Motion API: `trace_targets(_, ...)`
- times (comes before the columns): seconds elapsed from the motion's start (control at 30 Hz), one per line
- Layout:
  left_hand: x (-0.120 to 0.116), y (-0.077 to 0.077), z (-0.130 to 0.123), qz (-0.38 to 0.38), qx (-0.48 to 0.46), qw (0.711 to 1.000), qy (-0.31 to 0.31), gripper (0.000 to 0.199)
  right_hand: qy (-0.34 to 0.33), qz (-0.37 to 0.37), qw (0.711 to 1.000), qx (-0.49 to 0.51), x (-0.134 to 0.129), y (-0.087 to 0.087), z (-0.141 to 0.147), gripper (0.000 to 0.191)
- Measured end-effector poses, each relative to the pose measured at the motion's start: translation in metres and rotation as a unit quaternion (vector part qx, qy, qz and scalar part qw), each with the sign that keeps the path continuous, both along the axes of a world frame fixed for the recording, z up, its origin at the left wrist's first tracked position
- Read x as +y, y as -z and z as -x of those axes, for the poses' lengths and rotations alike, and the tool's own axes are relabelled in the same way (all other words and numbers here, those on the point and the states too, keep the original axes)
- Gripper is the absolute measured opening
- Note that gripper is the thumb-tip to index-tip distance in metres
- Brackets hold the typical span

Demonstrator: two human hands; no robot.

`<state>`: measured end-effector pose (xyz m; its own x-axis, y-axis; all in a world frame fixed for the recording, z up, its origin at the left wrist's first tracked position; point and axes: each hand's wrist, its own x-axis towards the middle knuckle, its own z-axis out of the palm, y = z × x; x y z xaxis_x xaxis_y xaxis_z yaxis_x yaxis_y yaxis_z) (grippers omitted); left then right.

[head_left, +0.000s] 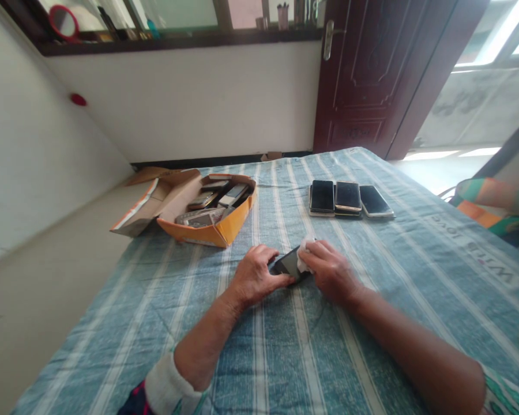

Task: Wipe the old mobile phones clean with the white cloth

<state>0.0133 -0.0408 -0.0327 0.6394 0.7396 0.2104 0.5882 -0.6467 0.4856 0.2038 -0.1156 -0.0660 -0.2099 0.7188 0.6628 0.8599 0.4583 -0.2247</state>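
Observation:
A dark phone [288,264] lies tilted on the striped blue cloth in the middle, between my two hands. My left hand [256,275] grips its left end, with the thumb along the near edge. In my right hand [332,271] is a crumpled white cloth or tissue [304,256], pressed onto the right part of the phone's screen. Part of the phone is hidden under the cloth and fingers.
An open orange cardboard box [207,235] holding several phones stands at the back left, its lid [147,210] folded out leftward. Stacked phones [348,196] lie at the back right. Beyond the bed or table [285,173] are a wall and a red door [372,75].

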Motion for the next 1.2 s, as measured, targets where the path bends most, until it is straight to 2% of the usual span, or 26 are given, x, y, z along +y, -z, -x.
trace_targets(0.13, -0.002, 0.003, -0.001, -0.026, 0.027, 0.999, -0.005, 0.037, -0.037, 0.018, 0.998, -0.043, -0.007, -0.003, 0.017, 0.031)
trace_targets(0.23, -0.002, 0.004, -0.001, -0.030, 0.033, 0.999, -0.004, 0.036, -0.040, 0.040, 0.994, -0.089, -0.009, -0.004, 0.021, 0.028)
trace_targets(0.43, -0.002, 0.000, -0.002, -0.001, 0.059, 0.998, -0.006, 0.044, 0.036, 0.048, 0.992, -0.113, -0.001, -0.001, 0.000, 0.024)
trace_targets(0.53, -0.002, -0.002, -0.003, 0.008, 0.071, 0.997, -0.005, 0.046, 0.071, 0.040, 0.990, -0.113, -0.003, 0.000, 0.000, 0.025)
trace_targets(0.77, 0.001, 0.002, -0.002, 0.001, 0.074, 0.997, -0.002, 0.039, 0.021, 0.059, 0.989, -0.133, -0.017, -0.006, 0.028, 0.019)
trace_targets(1.03, 0.002, -0.002, -0.002, 0.026, 0.081, 0.996, 0.010, 0.047, 0.141, 0.056, 0.979, -0.138, -0.003, -0.001, -0.006, 0.024)
trace_targets(1.13, 0.003, -0.002, 0.000, 0.037, 0.082, 0.996, 0.019, 0.050, 0.151, 0.049, 0.978, -0.134, -0.003, 0.001, -0.007, 0.025)
trace_targets(1.2, 0.005, -0.002, 0.002, 0.046, 0.080, 0.995, 0.026, 0.052, 0.129, 0.044, 0.983, -0.126, -0.006, 0.001, 0.000, 0.026)
